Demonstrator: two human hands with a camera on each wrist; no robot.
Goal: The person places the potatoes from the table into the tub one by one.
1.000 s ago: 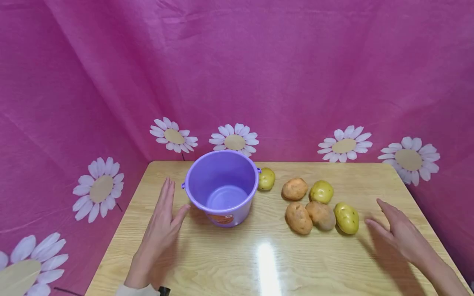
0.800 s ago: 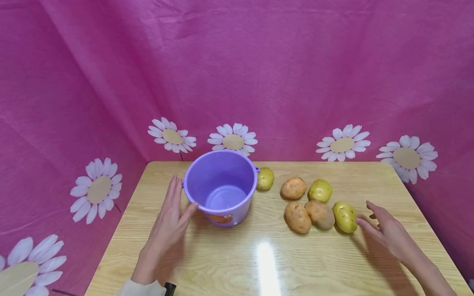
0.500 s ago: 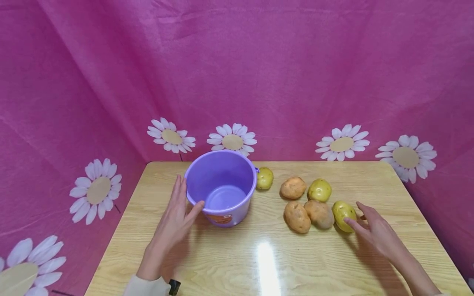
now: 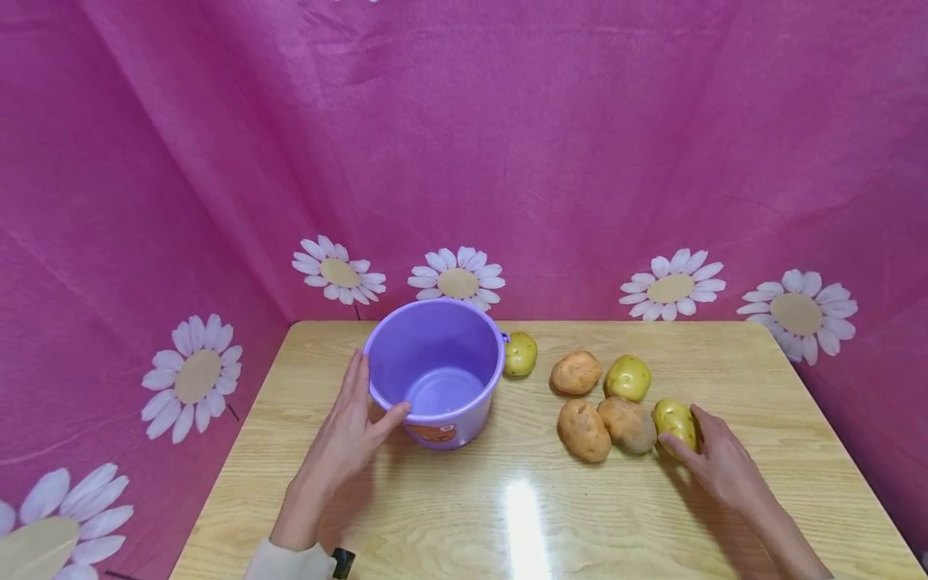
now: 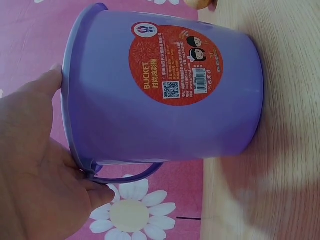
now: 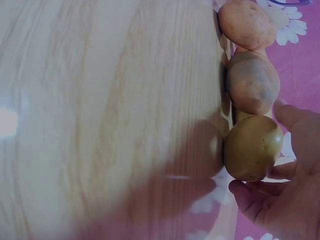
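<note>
A purple bucket [image 4: 474, 419] stands upright on the table, a red label on its outer wall. Its inside holds nothing that I can see. My left hand [image 4: 344, 443] rests at its left side, thumb on the near rim, fingers fairly straight along the outside; the left wrist view shows them beside the thin handle [image 5: 132, 179]. My right hand [image 4: 725, 467] has thumb and curled fingers round a yellow-green potato [image 4: 674, 423], which still sits on the table. To its left lie brown potatoes [image 4: 627, 423] and another yellow-green potato [image 4: 627, 378].
One more yellow-green potato [image 4: 520, 354] lies right of the bucket, partly hidden behind it. The wooden table [image 4: 435, 515] ends at a pink cloth [image 4: 551, 161] with printed daisies, which hangs behind and along the sides.
My left hand has moved right to the bucket, its thumb reaching the rim. The right hand has come left from beside the yellow-green potato to around it. Bucket and potatoes stay put.
</note>
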